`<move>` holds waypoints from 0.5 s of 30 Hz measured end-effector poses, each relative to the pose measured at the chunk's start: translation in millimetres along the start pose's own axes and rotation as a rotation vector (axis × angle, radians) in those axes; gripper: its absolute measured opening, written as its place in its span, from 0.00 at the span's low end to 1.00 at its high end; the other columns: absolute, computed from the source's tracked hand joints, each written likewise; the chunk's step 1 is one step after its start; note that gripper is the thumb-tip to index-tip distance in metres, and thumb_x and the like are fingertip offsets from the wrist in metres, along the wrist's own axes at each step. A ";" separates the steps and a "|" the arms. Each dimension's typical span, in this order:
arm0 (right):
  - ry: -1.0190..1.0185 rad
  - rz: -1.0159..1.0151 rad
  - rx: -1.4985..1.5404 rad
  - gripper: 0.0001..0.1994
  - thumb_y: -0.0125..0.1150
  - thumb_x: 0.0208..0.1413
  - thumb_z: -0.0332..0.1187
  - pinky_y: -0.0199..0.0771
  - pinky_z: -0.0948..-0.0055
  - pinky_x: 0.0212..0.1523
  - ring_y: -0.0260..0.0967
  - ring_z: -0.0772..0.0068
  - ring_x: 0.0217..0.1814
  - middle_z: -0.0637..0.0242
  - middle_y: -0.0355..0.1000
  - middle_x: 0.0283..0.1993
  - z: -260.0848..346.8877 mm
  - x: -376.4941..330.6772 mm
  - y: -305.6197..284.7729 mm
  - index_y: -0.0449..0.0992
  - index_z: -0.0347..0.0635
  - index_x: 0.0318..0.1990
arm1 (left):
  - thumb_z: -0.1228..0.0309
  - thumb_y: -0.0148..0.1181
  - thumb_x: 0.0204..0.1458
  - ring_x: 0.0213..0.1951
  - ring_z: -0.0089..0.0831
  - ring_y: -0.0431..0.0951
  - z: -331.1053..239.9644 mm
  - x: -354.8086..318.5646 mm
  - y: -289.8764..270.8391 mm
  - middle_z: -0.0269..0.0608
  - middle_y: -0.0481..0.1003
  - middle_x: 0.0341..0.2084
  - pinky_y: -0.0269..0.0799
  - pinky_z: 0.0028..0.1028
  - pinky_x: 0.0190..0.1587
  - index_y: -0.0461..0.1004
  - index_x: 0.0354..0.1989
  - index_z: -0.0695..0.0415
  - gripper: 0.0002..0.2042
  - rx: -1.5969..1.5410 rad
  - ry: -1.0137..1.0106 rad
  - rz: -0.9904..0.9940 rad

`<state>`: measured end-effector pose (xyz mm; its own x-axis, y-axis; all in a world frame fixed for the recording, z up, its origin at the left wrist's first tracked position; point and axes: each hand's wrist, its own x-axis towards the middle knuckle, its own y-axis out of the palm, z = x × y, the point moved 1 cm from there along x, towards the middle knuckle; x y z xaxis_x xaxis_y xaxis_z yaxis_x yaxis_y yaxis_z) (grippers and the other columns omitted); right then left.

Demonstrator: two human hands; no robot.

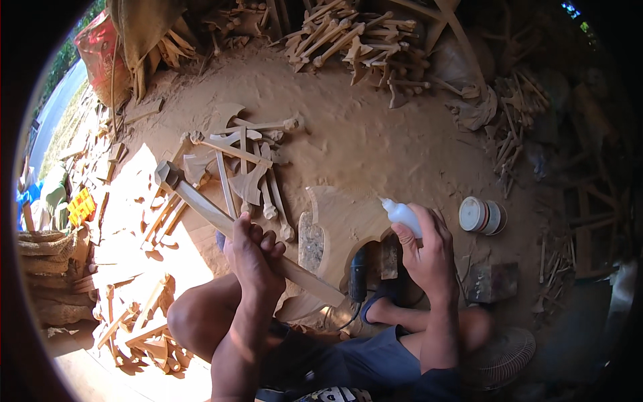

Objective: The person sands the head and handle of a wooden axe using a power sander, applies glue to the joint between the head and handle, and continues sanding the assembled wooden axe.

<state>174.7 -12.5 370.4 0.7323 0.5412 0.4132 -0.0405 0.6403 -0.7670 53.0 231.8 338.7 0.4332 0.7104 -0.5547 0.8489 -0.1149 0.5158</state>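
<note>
My left hand (pixel 256 261) is closed around a long, squared wooden handle (pixel 209 209). The handle slants from a knobbed, darker end at the upper left to a plain end near my lap. In my right hand (pixel 430 253) is a small white squeeze bottle (pixel 400 216), tilted so its narrow nozzle points up and left. Below the bottle, in front of my knees, lies a broad flat wooden piece (pixel 345 218) with curved edges. A dark cylindrical tool body (pixel 358 276) stands by its cut-out edge, partly hidden.
Carved axe-shaped wooden pieces (pixel 249 184) lie in a loose heap ahead on the left. More wooden handles are piled at the far side (pixel 348 33) and near left (pixel 144 321). At right are a white tub (pixel 473 214), a worn block (pixel 492 283) and a round wire fan guard (pixel 502 358).
</note>
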 end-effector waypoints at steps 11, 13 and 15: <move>-0.116 0.209 -0.151 0.11 0.68 0.66 0.35 0.76 0.48 0.44 0.73 0.44 0.45 0.51 0.78 0.41 21.0 9.8 -4.7 0.75 0.38 0.45 | 0.61 0.61 0.70 0.20 0.17 0.61 -1.4 -2.3 -4.7 0.22 0.58 0.20 0.59 0.23 0.22 0.62 0.31 0.45 0.15 0.045 0.031 0.041; -0.146 0.166 -0.140 0.11 0.68 0.65 0.35 0.75 0.48 0.43 0.73 0.43 0.43 0.51 0.78 0.39 21.7 11.3 -1.3 0.74 0.38 0.43 | 0.61 0.61 0.70 0.20 0.17 0.62 -2.8 -0.7 -6.3 0.22 0.59 0.20 0.59 0.22 0.22 0.62 0.32 0.45 0.15 0.058 0.044 0.026; -0.148 0.184 -0.113 0.10 0.68 0.65 0.34 0.75 0.48 0.43 0.73 0.43 0.42 0.51 0.78 0.38 25.4 12.1 -4.0 0.74 0.38 0.43 | 0.61 0.61 0.70 0.20 0.17 0.62 -3.4 -2.3 -3.8 0.22 0.59 0.20 0.59 0.22 0.22 0.63 0.32 0.45 0.15 0.046 0.041 0.027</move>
<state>166.5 5.3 390.9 0.6117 0.7223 0.3226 -0.0817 0.4633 -0.8824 47.8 233.0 340.3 0.4445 0.7341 -0.5133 0.8503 -0.1655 0.4996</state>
